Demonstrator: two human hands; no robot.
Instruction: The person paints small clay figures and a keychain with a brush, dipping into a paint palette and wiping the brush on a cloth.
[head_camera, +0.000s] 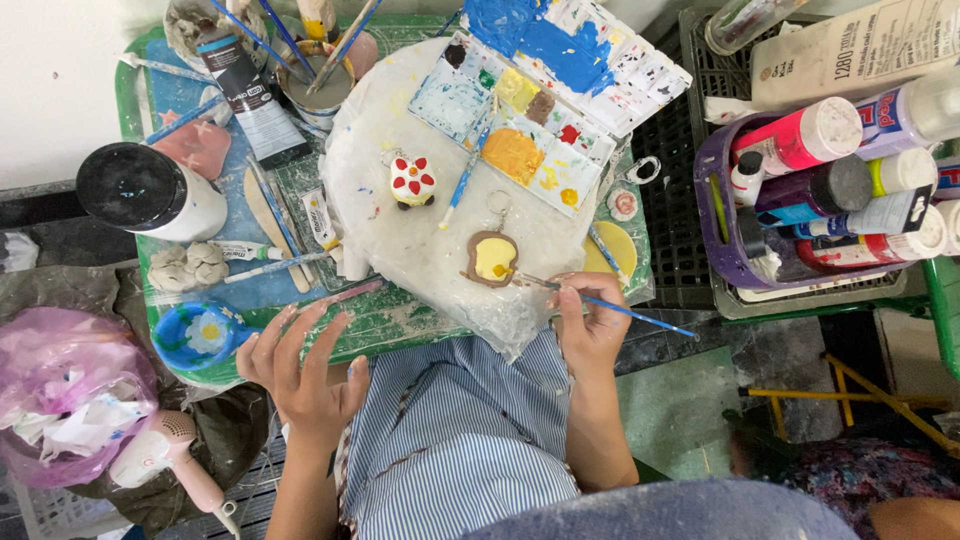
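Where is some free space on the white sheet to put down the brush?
The white sheet is bare between the mushroom charm and the brown-and-yellow charm, and along its near edge toward the left hand. It is crowded at the palette and among the tools on the left.

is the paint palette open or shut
Open. The palette lies spread flat on the table, its lid folded back with blue paint smeared on it, and the wells of yellow, orange and red are exposed.
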